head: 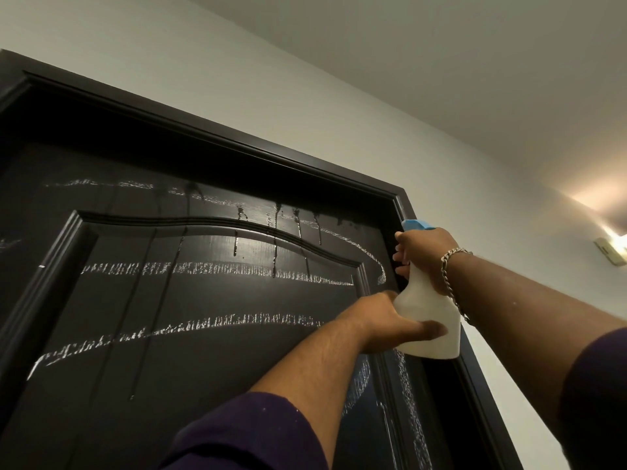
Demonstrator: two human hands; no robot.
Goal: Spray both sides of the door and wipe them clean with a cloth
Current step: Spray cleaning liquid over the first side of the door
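Chalk-streaked, dripping dark door (190, 300); right hand (424, 252) grips spray bottle (429, 320) near frame (403, 205), left hand (390, 323) cradling its base.

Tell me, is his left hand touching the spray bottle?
Touching. The head view shows the left hand with its thumb lying across the spray bottle near the bottom.

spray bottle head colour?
Light blue, on the spray bottle with a translucent white body; head view.

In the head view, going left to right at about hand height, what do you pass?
Door with white chalk-like streaks → left hand → spray bottle → right hand → chain bracelet → white wall → wall lamp.
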